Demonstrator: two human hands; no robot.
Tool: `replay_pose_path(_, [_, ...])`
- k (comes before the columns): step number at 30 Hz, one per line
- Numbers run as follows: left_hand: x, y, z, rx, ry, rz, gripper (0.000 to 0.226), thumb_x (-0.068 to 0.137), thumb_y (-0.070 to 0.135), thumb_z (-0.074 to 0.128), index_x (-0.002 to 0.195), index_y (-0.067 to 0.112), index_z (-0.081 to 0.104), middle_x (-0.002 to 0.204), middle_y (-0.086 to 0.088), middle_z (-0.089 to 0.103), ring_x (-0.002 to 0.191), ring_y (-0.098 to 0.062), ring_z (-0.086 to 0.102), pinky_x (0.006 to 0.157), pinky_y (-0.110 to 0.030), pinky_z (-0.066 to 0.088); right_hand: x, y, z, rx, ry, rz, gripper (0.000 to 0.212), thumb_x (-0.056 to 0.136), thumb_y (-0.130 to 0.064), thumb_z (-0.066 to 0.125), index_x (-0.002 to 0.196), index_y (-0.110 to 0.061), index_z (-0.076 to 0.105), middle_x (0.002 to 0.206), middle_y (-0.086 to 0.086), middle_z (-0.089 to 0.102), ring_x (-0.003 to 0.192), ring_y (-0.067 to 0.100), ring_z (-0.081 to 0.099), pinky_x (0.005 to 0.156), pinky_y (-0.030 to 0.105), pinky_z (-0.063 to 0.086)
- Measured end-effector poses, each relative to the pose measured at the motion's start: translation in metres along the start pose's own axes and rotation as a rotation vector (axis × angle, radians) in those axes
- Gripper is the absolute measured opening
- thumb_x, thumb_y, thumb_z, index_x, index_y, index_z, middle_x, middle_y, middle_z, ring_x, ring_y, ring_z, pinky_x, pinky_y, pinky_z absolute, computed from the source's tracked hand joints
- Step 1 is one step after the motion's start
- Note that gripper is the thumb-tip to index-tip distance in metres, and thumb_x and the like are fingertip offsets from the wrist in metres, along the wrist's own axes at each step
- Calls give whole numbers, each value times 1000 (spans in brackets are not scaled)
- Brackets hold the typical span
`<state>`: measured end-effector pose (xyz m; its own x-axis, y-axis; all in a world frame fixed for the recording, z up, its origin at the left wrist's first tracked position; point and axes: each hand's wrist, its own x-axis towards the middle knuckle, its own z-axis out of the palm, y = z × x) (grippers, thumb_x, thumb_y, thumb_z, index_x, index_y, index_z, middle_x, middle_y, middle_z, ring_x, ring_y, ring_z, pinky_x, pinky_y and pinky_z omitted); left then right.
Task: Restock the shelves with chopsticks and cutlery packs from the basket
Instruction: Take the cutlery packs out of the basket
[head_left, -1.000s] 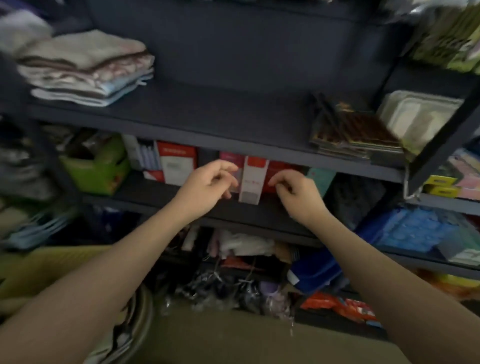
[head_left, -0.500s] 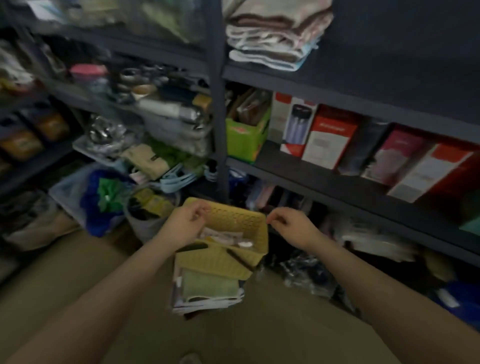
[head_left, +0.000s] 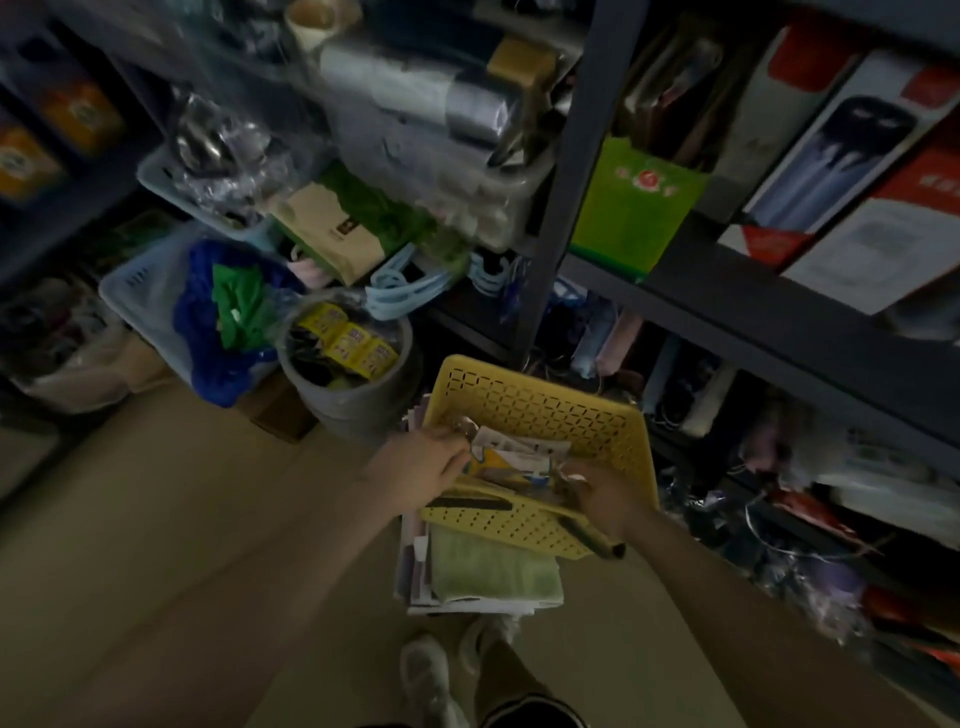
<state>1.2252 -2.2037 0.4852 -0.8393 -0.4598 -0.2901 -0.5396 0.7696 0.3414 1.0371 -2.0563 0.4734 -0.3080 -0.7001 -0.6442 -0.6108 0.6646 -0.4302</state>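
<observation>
Dim stockroom, dark shelves (head_left: 727, 291) at right. Yellow basket (head_left: 545, 405) on a floor stack — both hands reach in: left hand (head_left: 421, 470) pinches a pack (head_left: 511, 457); right hand (head_left: 605, 501) curls around another, likely lifting stock.

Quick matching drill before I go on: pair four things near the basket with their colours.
Things:
1. basket
2. folded towel under the basket
3. bucket on the floor
4. box on the shelf beside the post

Colours:
A. grey
B. bright green
C. yellow
D. pale green

Pairs: 1-C, 2-D, 3-A, 4-B
</observation>
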Motion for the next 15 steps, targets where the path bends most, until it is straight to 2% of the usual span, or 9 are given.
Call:
replay_pose_path(2, [5,-9,10,84,25,123,46,95,45,22,104,20,59,101,0,64,88,-18,60,75,-32,47,16,2,6,-50,-100,30,35,100,-16,33,128,-6,51,133,16,52,120,32,50,98,33,40])
replay_pose_path(4, [4,-14,18,181,-73,232,55,93,53,15,101,23,60,96,2,66,86,-18,61,77,-32,44,25,2,16,-136,-268,14,33,98,-24,38,120,-8,58,124,16,59,116,30,53,96,33,40])
replay_pose_path(6, [-3,-25,29,147,-203,250,47,96,51,23,95,22,61,91,1,65,81,-18,60,73,-27,42,30,-4,22,-181,-428,-24,22,96,-28,44,95,-23,65,98,4,64,97,22,58,87,29,42])
replay_pose_path(7, [-8,-31,35,90,-226,226,48,96,50,25,87,21,61,84,1,65,76,-17,60,68,-24,41,34,-9,23,-194,-498,-41,21,95,-26,46,80,-31,60,84,-3,59,86,17,56,82,27,41])
replay_pose_path(9, [-17,-45,44,73,-165,163,60,96,50,16,68,23,62,64,5,64,58,-10,60,57,-19,39,48,-18,25,-210,-476,-82,24,95,-23,46,72,-31,52,76,-4,54,81,13,53,77,27,41])
replay_pose_path(11, [-23,-63,58,99,-30,125,62,96,42,19,54,26,61,48,9,58,41,-3,53,48,-13,38,69,-23,29,-197,-270,-121,15,95,-24,45,92,-21,59,98,8,61,96,22,58,79,31,43])
replay_pose_path(12, [-25,-68,63,71,-10,97,54,92,39,27,54,26,62,46,9,57,38,-3,52,49,-12,39,80,-25,32,-203,-178,-134,20,96,-24,44,108,-16,59,113,11,59,105,27,57,82,33,44])
replay_pose_path(13, [-24,-71,66,54,-2,97,45,87,39,34,56,26,63,47,9,57,39,-4,52,51,-12,42,90,-26,36,-240,-133,-153,28,96,-24,45,120,-14,54,125,10,54,113,30,53,87,36,45])
replay_pose_path(15, [-20,-72,64,17,5,113,38,83,40,37,61,26,65,48,8,59,40,-5,53,58,-16,46,107,-27,48,-362,-144,-185,38,95,-25,47,131,-14,45,136,10,45,120,31,48,96,40,44])
